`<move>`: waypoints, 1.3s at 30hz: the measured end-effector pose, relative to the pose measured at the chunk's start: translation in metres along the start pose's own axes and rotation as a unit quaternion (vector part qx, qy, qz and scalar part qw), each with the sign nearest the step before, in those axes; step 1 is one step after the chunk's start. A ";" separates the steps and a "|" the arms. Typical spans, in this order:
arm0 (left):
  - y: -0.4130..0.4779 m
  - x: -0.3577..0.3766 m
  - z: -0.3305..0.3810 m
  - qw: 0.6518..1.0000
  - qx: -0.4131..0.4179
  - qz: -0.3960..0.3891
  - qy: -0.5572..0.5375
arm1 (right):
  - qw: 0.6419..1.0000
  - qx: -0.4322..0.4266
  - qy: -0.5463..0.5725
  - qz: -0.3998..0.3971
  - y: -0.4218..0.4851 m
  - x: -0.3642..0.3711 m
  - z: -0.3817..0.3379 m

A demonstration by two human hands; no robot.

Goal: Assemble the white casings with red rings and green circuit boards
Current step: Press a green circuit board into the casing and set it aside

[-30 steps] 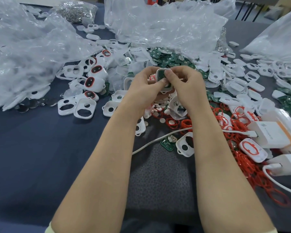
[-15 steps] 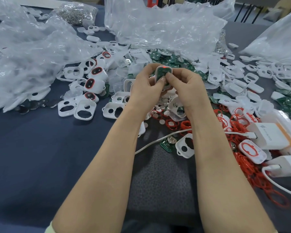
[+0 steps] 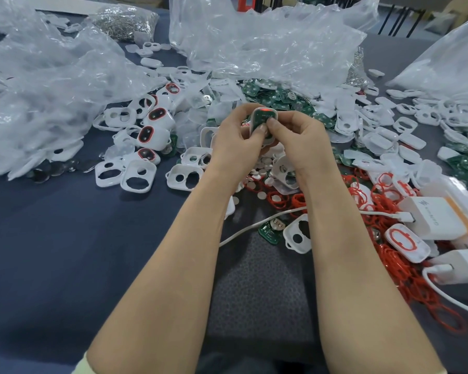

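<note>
So we've got the white casing (image 3: 254,115) held up off the tabletop (image 3: 65,252), right over the middle of the parts pile. The green circuit board (image 3: 262,119) is sitting in it, with a tiny red light on at the top. Our left hand (image 3: 235,143) and right hand (image 3: 299,143) both have fingers pinching it, thumbs on the board. Red rings (image 3: 405,268) are heaped off to our right.

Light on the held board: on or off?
On. A red glow shows at the top of the green board that the left hand and right hand pinch.
</note>
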State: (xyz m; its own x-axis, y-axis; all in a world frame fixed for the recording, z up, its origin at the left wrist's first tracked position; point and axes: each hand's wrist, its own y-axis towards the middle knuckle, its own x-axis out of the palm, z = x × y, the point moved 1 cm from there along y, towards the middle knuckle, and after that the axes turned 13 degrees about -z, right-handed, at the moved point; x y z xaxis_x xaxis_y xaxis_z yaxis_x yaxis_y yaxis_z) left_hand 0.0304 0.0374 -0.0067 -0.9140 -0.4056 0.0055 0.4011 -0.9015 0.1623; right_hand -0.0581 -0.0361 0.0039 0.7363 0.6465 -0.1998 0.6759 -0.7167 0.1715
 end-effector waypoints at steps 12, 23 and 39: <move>-0.002 0.001 0.006 0.998 -0.026 0.036 -0.035 | 1.000 0.013 -0.013 0.010 -0.001 0.003 -0.002; -0.007 -0.065 0.030 0.943 -0.019 0.220 -0.249 | 0.982 -0.007 -0.188 0.006 0.007 0.020 -0.018; -0.006 -0.054 0.030 0.950 -0.032 0.192 -0.243 | 0.977 -0.002 -0.214 -0.002 0.002 0.004 -0.026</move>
State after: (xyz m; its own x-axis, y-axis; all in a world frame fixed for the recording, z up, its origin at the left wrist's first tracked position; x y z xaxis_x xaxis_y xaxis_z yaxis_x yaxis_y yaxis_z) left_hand 0.0755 0.0690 0.0218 -0.6142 -0.6024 0.5098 0.6990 -0.7151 -0.0029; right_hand -0.0528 -0.0277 0.0282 0.6534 0.4793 -0.5860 0.6788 -0.7136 0.1733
